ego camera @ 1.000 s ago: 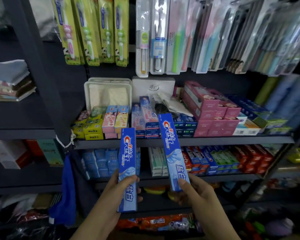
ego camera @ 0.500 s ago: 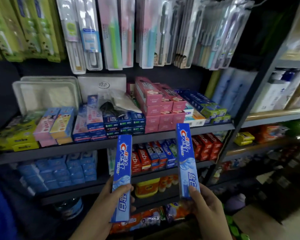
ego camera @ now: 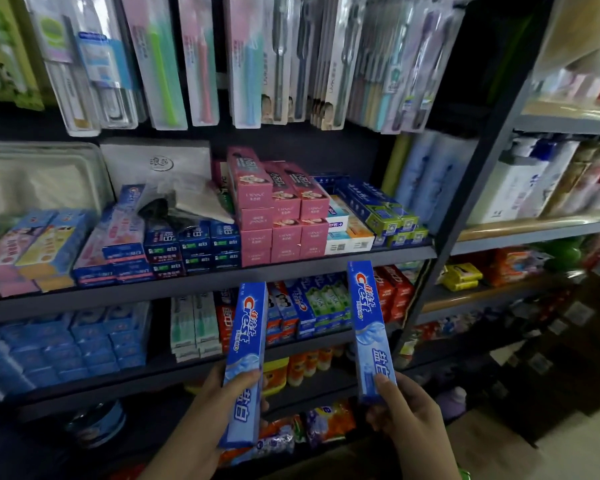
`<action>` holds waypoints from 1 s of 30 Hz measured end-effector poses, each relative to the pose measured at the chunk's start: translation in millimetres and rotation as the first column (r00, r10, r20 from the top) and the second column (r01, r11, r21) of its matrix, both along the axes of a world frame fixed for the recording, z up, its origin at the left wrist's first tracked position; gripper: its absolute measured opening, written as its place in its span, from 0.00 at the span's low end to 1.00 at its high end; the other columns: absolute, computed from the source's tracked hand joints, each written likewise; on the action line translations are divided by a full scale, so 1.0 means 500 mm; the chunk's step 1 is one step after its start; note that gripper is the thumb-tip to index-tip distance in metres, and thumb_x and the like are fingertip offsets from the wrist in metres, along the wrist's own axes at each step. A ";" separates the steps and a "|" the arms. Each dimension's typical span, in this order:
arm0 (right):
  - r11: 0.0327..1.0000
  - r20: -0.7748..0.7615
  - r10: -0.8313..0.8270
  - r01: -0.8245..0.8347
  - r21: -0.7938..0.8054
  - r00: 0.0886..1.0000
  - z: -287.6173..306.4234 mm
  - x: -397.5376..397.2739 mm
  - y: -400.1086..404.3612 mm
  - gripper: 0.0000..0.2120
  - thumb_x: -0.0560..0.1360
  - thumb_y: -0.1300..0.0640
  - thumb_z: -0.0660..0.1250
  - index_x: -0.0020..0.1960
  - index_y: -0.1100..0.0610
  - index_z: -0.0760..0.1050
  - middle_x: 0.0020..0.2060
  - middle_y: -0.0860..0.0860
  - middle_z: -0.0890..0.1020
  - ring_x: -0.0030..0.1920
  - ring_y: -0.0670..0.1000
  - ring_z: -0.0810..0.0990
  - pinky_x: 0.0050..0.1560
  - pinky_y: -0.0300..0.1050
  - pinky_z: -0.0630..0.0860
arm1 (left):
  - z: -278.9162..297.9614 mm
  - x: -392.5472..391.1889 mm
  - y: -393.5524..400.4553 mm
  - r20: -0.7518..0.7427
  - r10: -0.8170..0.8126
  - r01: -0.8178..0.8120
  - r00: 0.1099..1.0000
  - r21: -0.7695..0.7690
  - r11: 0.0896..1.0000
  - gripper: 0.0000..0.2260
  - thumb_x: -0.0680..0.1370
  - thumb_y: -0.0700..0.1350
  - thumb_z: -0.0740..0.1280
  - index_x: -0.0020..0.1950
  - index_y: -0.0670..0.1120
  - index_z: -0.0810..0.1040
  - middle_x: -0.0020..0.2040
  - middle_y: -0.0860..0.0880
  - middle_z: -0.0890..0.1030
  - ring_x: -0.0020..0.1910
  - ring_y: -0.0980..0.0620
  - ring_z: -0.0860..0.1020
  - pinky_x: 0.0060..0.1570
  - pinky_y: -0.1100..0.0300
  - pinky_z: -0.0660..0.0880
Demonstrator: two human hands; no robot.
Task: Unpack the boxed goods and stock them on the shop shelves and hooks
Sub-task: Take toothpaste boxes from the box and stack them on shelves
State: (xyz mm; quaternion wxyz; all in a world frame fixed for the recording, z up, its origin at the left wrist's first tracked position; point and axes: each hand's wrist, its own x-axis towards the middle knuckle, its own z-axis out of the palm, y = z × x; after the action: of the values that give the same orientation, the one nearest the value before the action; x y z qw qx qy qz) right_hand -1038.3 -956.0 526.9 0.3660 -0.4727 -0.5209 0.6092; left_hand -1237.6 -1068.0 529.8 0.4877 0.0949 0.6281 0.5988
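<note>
The left hand (ego camera: 219, 407) grips a long blue cardboard toothpaste box (ego camera: 246, 362) near its bottom end, thumb across the front. The right hand (ego camera: 409, 414) grips a second long blue toothpaste box (ego camera: 368, 330) the same way. Both boxes stand almost upright, apart from each other, in front of the dark metal shelf (ego camera: 326, 263). Pink toothpaste boxes (ego camera: 281, 216) are stacked on that shelf, and packed toothbrushes (ego camera: 201, 60) hang above.

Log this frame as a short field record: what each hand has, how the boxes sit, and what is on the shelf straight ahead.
left hand: holds a blue Crest box near its lower part
right hand: holds a second blue Crest box by its lower end
box pose: both roughly upright, apart
shelf ahead: pink cartons, dark blue boxes
above: hanging toothbrush packs
placed yet: no
</note>
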 end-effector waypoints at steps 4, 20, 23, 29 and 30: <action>0.995 0.056 0.059 -0.055 -0.079 0.997 -0.039 -0.003 0.013 0.06 0.75 0.57 0.68 0.47 0.60 0.80 0.28 0.56 0.80 0.28 0.53 0.76 0.34 0.47 0.71 | -0.032 0.004 -0.002 0.052 0.039 -0.036 0.998 -0.045 0.998 0.14 0.78 0.42 0.66 0.62 0.42 0.71 0.42 0.38 0.79 0.35 0.43 0.79 0.34 0.53 0.75; 0.940 0.167 0.262 -0.212 -0.269 0.950 -0.116 -0.064 0.003 0.08 0.75 0.54 0.68 0.46 0.59 0.79 0.32 0.56 0.82 0.32 0.52 0.79 0.35 0.45 0.76 | -0.114 -0.017 -0.056 0.226 0.205 -0.190 0.952 -0.086 0.978 0.10 0.79 0.39 0.61 0.58 0.37 0.73 0.41 0.38 0.78 0.34 0.44 0.76 0.23 0.58 0.76; 0.938 0.170 0.253 -0.199 -0.284 0.952 -0.125 -0.067 0.006 0.07 0.75 0.54 0.69 0.46 0.57 0.79 0.34 0.57 0.83 0.35 0.54 0.80 0.39 0.47 0.76 | -0.124 -0.017 -0.057 0.204 0.191 -0.172 0.960 -0.109 0.979 0.11 0.78 0.37 0.61 0.60 0.37 0.73 0.45 0.37 0.80 0.35 0.44 0.78 0.25 0.57 0.76; 0.925 0.140 0.268 -0.214 -0.315 0.953 -0.128 -0.071 0.013 0.08 0.75 0.54 0.68 0.49 0.58 0.79 0.32 0.54 0.82 0.32 0.51 0.78 0.35 0.45 0.74 | -0.135 -0.018 -0.048 0.168 0.179 -0.157 0.969 -0.137 0.978 0.13 0.77 0.38 0.64 0.61 0.40 0.74 0.49 0.35 0.82 0.35 0.42 0.81 0.35 0.52 0.76; 0.920 0.134 0.271 -0.216 -0.326 0.953 -0.126 -0.071 0.013 0.08 0.75 0.54 0.69 0.49 0.58 0.79 0.32 0.54 0.82 0.32 0.51 0.78 0.35 0.45 0.74 | -0.136 -0.017 -0.046 0.172 0.177 -0.155 0.969 -0.133 0.979 0.12 0.77 0.38 0.65 0.60 0.40 0.74 0.48 0.36 0.82 0.36 0.42 0.81 0.34 0.52 0.77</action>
State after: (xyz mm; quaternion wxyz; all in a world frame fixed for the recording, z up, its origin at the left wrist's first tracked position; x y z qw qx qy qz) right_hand -1073.8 -949.5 463.7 0.1615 -0.5073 -0.5050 0.6793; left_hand -1246.2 -1090.9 461.6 0.4962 -0.0425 0.6207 0.6055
